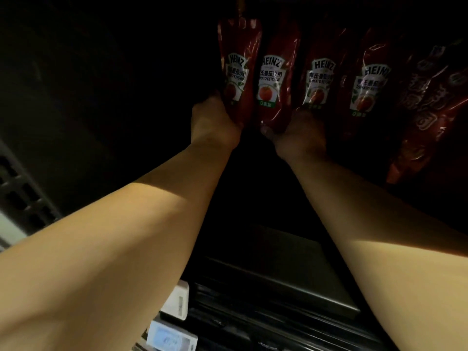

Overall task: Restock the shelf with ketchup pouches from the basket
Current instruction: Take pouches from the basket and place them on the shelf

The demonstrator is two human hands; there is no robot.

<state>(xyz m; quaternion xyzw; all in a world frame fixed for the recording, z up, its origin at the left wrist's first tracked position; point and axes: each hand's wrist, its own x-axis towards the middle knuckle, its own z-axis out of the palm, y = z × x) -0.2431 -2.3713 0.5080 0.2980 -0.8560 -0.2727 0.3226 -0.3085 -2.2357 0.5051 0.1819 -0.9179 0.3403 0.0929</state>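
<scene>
Dark shelf (291,282) interior, dimly lit. Four ketchup pouches stood upright in a row at the back, more red packs (428,105) beside them on the right. Leftmost pouch (238,69) is gripped at its base by the left hand (215,122). Second pouch (272,82) is gripped at its base by the right hand (298,133). Price tags (174,300) seen at the shelf edge, lower left.

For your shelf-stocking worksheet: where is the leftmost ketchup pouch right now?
In the head view, the leftmost ketchup pouch stands upper centre, first in the row, gripped at its base by the left hand, beside the second pouch.
</scene>
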